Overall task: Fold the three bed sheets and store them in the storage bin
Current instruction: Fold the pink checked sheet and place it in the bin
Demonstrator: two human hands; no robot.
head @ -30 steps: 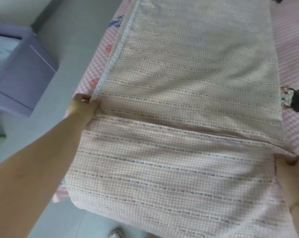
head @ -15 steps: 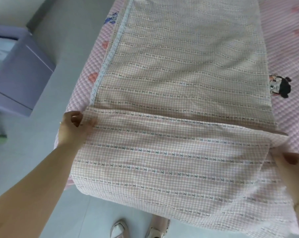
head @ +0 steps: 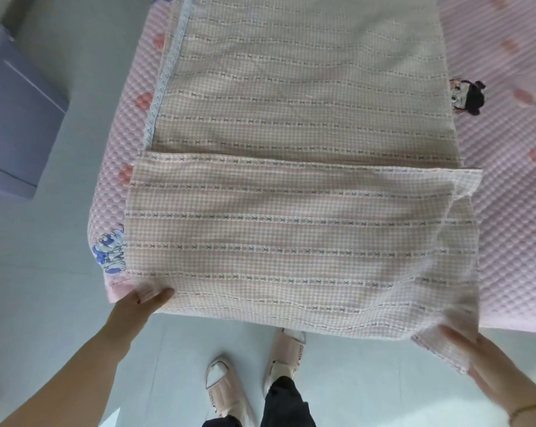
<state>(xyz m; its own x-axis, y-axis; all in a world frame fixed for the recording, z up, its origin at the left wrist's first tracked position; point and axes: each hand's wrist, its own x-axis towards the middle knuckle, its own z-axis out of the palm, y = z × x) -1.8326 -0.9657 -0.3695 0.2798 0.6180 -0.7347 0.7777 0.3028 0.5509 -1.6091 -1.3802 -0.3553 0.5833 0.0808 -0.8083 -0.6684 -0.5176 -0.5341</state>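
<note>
At 7 o'clock the left hand [head: 143, 298] pinches the near-left corner of the checked sheet [head: 291, 241], thumb on top. At 4 o'clock the right hand [head: 482, 362] touches the near-right corner, looking fairly straight, but the grip is blurred and I cannot tell. Sheet lies on the bed [head: 507, 211], near fold overhanging its edge; bare floor [head: 60, 303] at 8 o'clock, purple bin [head: 17, 118] at 10.

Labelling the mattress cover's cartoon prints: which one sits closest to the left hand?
The blue-and-white print at the near-left corner of the cover, above the left hand pinching the checked sheet. The dark-haired print lies by the sheet's right edge.
</note>
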